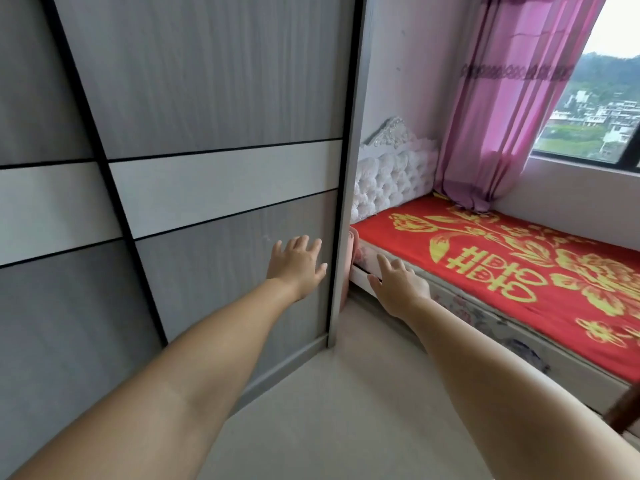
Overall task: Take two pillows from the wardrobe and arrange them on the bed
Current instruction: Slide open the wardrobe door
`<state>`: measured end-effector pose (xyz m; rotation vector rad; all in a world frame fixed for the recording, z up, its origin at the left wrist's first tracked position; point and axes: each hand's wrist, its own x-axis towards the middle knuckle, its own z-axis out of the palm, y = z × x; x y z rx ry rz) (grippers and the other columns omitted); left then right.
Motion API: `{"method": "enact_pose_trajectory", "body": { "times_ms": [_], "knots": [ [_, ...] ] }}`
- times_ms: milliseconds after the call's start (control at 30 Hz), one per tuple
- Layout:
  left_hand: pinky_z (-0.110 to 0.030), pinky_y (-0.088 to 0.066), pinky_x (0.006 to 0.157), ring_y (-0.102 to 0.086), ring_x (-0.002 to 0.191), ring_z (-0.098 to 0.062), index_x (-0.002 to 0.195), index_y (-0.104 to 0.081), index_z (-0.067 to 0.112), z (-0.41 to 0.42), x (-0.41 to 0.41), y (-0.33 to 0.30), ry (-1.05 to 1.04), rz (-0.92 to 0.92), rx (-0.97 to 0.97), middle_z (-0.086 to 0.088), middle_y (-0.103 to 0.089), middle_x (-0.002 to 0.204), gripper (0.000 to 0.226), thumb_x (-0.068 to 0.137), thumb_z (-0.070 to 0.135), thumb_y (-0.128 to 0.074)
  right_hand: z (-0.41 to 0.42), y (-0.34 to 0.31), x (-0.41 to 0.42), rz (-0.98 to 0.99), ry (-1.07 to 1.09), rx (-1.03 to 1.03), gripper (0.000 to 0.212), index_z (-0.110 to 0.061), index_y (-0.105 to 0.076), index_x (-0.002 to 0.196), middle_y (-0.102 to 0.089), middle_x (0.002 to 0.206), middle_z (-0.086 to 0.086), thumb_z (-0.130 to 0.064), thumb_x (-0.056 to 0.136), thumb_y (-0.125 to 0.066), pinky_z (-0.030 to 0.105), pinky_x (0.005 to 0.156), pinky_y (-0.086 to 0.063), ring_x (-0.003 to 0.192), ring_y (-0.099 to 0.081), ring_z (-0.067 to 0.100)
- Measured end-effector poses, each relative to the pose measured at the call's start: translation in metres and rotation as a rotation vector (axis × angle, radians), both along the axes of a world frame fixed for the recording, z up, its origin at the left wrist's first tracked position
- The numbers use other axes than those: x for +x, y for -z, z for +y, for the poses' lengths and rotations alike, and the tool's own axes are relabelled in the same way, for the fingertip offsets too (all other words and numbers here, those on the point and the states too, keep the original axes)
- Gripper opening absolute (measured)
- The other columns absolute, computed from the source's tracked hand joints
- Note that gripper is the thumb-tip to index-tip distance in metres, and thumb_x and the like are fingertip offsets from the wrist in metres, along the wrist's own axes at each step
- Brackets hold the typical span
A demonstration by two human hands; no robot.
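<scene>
The wardrobe fills the left of the head view, with grey sliding doors crossed by a white band; both doors are closed and no pillows show. My left hand is spread flat against the right door, close to its right edge. My right hand is held out open in front of the bed's near edge, holding nothing. The bed lies to the right, covered by a red sheet with a gold flower pattern.
A white tufted headboard stands behind the wardrobe's side panel. A pink curtain hangs down onto the bed's far corner beside a window. Pale floor runs between wardrobe and bed. A rolled pink item leans in the gap.
</scene>
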<state>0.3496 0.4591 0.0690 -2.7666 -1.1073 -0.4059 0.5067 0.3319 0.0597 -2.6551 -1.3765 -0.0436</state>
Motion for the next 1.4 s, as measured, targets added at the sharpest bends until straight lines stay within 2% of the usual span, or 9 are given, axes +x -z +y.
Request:
{"method": "enact_pose_trajectory", "body": {
  "times_ms": [167,400,567,700,833,967,1067,1200,1400],
  "knots": [
    [-0.045,-0.027,0.109,-0.034,0.136,-0.025,0.144,-0.03,0.017,0.087,0.057,-0.005,-0.01,-0.013,0.018,-0.008,-0.038,0.146,0.058,0.094,0.045,-0.037,0.085,0.003,0.046,-0.034,-0.062,0.018,0.062,-0.026,-0.007,0.154,-0.032,0.151,0.01,-0.048,0.101,-0.031,0.045,0.09,-0.051,0.131,-0.043,0.031],
    [-0.048,-0.026,0.108,-0.033,0.135,-0.025,0.143,-0.03,0.018,0.232,0.153,-0.023,0.068,-0.007,0.099,-0.008,-0.038,0.145,0.055,0.095,0.044,-0.037,0.229,-0.003,0.135,-0.038,0.001,0.07,0.058,-0.026,-0.013,0.152,-0.038,0.145,0.011,-0.049,0.101,-0.027,0.046,0.085,-0.054,0.128,-0.045,0.032],
    [-0.05,-0.022,0.111,-0.034,0.133,-0.027,0.144,-0.028,0.017,0.335,0.221,-0.05,0.12,0.059,0.178,-0.01,-0.038,0.144,0.055,0.095,0.042,-0.036,0.326,-0.023,0.191,0.006,0.048,0.123,0.058,-0.027,-0.011,0.153,-0.035,0.149,0.012,-0.049,0.101,-0.025,0.044,0.084,-0.052,0.128,-0.045,0.033],
    [-0.051,-0.015,0.114,-0.027,0.139,-0.027,0.147,-0.022,0.018,0.389,0.274,-0.061,0.17,0.138,0.23,-0.011,-0.029,0.152,0.058,0.096,0.042,-0.035,0.388,-0.021,0.226,0.128,0.077,0.204,0.057,-0.025,-0.016,0.151,-0.038,0.146,0.012,-0.049,0.101,-0.027,0.044,0.085,-0.048,0.125,-0.047,0.033],
    [-0.055,-0.01,0.116,-0.02,0.143,-0.027,0.147,-0.023,0.016,0.427,0.327,-0.067,0.213,0.249,0.366,-0.013,-0.026,0.154,0.057,0.096,0.037,-0.039,0.448,-0.017,0.265,0.275,0.099,0.265,0.057,-0.023,-0.017,0.151,-0.035,0.149,0.014,-0.048,0.101,-0.027,0.045,0.094,-0.045,0.128,-0.045,0.035],
    [-0.058,-0.005,0.116,-0.019,0.144,-0.029,0.145,-0.027,0.013,0.462,0.372,-0.082,0.247,0.334,0.525,-0.016,-0.027,0.152,0.053,0.096,0.025,-0.041,0.507,-0.023,0.301,0.47,0.047,0.345,0.061,-0.014,-0.017,0.153,-0.031,0.152,0.018,-0.045,0.101,-0.031,0.046,0.107,-0.035,0.136,-0.036,0.035],
    [-0.059,-0.004,0.116,-0.019,0.144,-0.029,0.143,-0.03,0.01,0.485,0.398,-0.09,0.315,0.475,0.674,-0.016,-0.026,0.153,0.052,0.095,0.022,-0.044,0.538,-0.022,0.314,0.61,0.025,0.356,0.07,-0.011,-0.008,0.154,-0.021,0.156,0.02,-0.045,0.1,-0.036,0.043,0.113,-0.028,0.142,-0.029,0.034],
    [-0.06,-0.001,0.115,-0.018,0.145,-0.027,0.144,-0.029,0.011,0.506,0.415,-0.093,0.334,0.58,0.753,-0.013,-0.024,0.156,0.05,0.097,0.024,-0.038,0.563,-0.014,0.323,0.651,-0.027,0.413,0.07,-0.014,-0.01,0.153,-0.03,0.152,0.019,-0.038,0.099,-0.047,0.046,0.111,-0.033,0.136,-0.037,0.038],
    [-0.061,0.003,0.114,-0.007,0.148,-0.027,0.149,-0.023,0.014,0.522,0.423,-0.094,0.31,0.67,0.796,-0.009,-0.014,0.16,0.053,0.099,0.03,-0.031,0.584,-0.005,0.328,0.862,0.072,0.446,0.08,-0.009,0.003,0.154,-0.009,0.159,0.021,-0.045,0.099,-0.043,0.039,0.116,-0.02,0.145,-0.022,0.034]
  ]
}}
